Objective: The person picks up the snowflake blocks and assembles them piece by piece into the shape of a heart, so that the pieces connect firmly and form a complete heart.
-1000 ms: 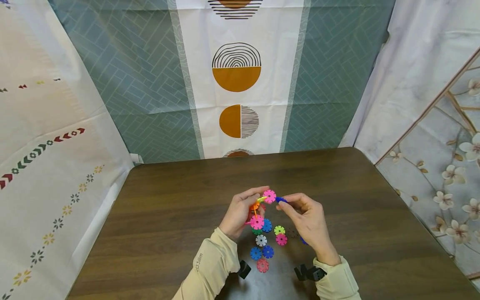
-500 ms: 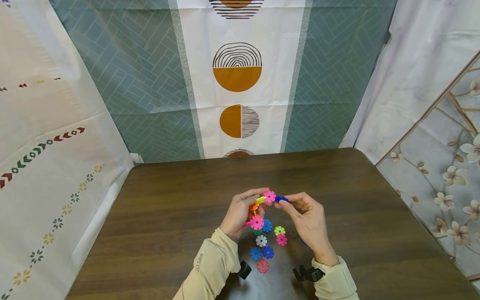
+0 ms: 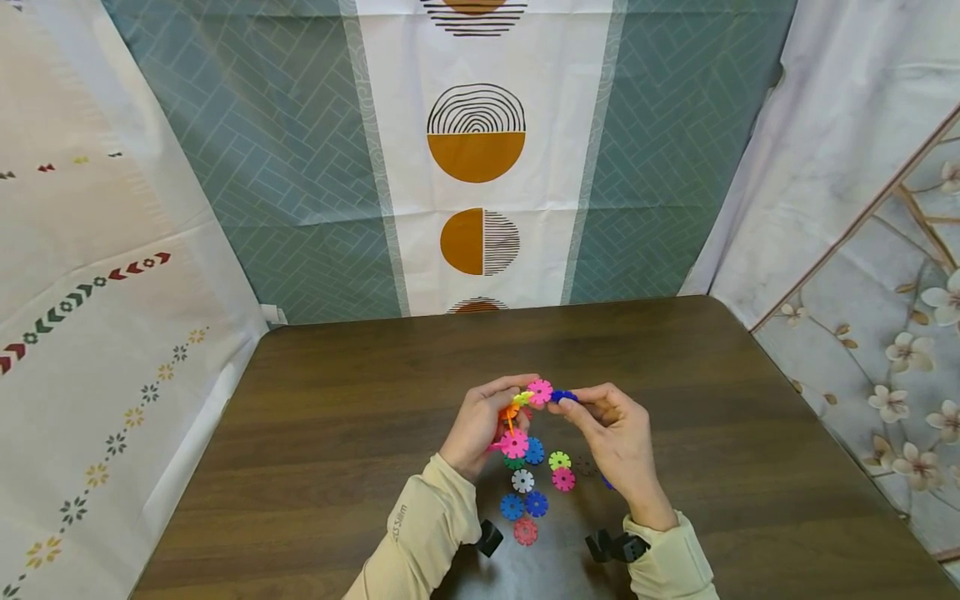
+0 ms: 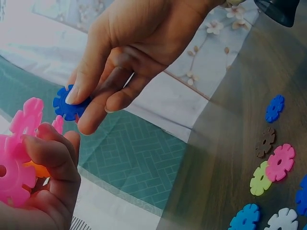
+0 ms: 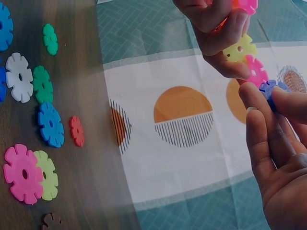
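Observation:
My left hand (image 3: 472,425) grips a chain of notched plastic discs joined edge to edge above the table. In it are a pink disc (image 3: 513,444), an orange disc (image 3: 510,412), a yellow disc (image 5: 241,48) and a further pink disc (image 3: 540,392). Between thumb and forefinger, my right hand (image 3: 618,446) pinches a dark blue disc (image 4: 68,103) at the chain's right end. Its edge meets that further pink disc in the right wrist view; how deep the notches engage is hard to tell. Fingers hide part of the chain.
Loose discs lie on the brown table (image 3: 337,467) below the hands: a white one (image 3: 522,481), a red one (image 3: 526,531), a yellow-green one (image 3: 559,461), a brown one (image 4: 265,142) and several others. Patterned cloths (image 3: 315,167) hang behind and beside the table.
The dark blue disc has turned slightly and shifted a little to the right at the pink disc's edge, with my right fingers still pinching it. My left hand stays nearly still.

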A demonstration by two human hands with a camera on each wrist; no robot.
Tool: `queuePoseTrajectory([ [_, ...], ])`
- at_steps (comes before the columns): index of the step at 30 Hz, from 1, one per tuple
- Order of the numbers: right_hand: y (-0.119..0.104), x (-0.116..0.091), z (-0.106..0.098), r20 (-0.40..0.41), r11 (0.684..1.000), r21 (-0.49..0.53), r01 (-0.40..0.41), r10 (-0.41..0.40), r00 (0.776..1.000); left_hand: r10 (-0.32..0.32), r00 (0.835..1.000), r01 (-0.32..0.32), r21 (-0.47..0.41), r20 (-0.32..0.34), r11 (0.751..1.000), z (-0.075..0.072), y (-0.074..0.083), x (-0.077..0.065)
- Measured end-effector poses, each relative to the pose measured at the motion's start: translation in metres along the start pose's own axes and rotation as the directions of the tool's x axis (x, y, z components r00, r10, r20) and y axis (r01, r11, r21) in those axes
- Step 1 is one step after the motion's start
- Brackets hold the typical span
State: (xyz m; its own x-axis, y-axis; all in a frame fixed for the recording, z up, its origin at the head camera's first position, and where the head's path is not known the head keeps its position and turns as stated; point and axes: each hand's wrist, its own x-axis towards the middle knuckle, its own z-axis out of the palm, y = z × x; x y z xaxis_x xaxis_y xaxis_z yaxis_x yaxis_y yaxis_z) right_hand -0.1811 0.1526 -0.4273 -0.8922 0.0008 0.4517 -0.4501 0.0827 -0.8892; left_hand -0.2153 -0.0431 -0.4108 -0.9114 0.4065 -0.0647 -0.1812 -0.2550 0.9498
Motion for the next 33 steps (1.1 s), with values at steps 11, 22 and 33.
queuePoseTrajectory([
  [11, -0.0001, 0.0002, 0.0017, -0.018, 1.000, 0.006, 0.000, 0.000, 1.000, 0.008, 1.000, -0.008, 0.004, -0.013, 1.000, -0.0001, 0.0019, 0.0006],
  [22, -0.0005, -0.0007, 0.0018, -0.019, 1.000, -0.003, -0.005, 0.005, 1.000, 0.006, 1.000, -0.006, 0.003, -0.014, 1.000, 0.0008, 0.0013, 0.0003],
  [33, -0.0013, -0.0010, 0.0011, -0.007, 0.999, -0.035, -0.026, 0.026, 1.000, 0.006, 1.000, -0.007, 0.027, 0.025, 1.000, 0.0032, 0.0008, 0.0015],
])
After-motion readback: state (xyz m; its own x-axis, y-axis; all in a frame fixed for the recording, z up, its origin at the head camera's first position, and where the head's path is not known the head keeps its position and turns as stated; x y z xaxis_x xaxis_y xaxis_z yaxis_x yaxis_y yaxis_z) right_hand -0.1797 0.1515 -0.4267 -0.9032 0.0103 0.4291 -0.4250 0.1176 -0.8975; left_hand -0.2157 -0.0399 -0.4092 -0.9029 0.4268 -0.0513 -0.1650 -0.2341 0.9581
